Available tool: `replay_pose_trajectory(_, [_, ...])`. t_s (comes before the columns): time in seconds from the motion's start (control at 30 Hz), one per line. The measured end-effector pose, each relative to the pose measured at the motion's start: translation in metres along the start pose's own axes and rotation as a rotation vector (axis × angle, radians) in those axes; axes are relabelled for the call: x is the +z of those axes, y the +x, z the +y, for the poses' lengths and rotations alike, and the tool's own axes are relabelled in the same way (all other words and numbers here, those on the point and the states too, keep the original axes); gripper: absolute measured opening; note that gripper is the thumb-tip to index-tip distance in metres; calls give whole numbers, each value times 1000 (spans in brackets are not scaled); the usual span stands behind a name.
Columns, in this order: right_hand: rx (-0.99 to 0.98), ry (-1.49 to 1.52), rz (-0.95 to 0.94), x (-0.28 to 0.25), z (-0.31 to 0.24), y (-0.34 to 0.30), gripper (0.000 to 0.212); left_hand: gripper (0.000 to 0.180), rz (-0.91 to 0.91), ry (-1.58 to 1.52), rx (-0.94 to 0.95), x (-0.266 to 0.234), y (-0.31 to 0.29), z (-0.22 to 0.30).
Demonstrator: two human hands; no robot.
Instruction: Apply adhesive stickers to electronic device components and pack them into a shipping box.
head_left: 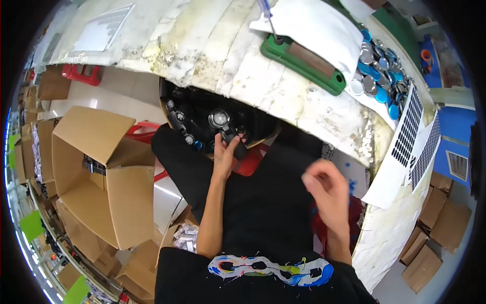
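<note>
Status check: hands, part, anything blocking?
Left hand gripping a small black part over the black bin. Right hand blurred, apparently empty. Nothing blocking.

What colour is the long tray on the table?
Green tray with a brown insert, seen in the head view.

Small black part in my left hand

My left hand (226, 154) pinches a small black part (235, 143), dark and blocky, tilted, at the rim of the black tub (202, 109) of similar black pieces with round shiny caps, which sits under the table edge above my lap.
</note>
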State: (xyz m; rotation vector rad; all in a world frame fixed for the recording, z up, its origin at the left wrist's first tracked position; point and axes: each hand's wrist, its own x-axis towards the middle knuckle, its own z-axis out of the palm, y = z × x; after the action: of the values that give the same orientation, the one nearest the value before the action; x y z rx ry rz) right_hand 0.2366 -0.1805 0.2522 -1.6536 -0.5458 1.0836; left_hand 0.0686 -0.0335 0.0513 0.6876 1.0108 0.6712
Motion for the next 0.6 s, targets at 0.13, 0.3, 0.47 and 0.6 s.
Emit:
replay_pose_trajectory(0.13, [90,146,-139,51,24,42,8,34,-59,56,91,30,-74,48])
replay_pose_trajectory(0.3, [72,158,-223,85,16,38,8,58,-32,-75,177,57,-114,70])
replay_pose_trajectory(0.47, [45,367,-217,74,-7,24,5,69,-172,-295,41,50,-118,82])
replay_pose_trajectory(0.6, [-20,258,-173,58,-9,22,5,58,-299,-367,121,48,-107,78])
